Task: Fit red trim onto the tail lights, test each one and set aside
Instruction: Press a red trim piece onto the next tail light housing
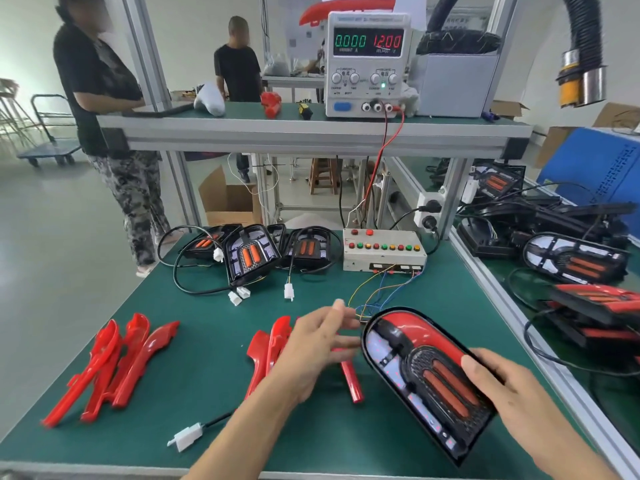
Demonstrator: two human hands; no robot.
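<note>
Tail light with red trim along its rounded top is gripped at its near end by the right hand, held tilted over the tabletop's near right corner. Just beside it, the left hand hovers with fingers spread and relaxed, holding nothing, above loose red trim pieces.

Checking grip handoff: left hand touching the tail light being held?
Apart. The head view shows green mat between the open left hand and the tail light; only the right hand grips it.
</note>
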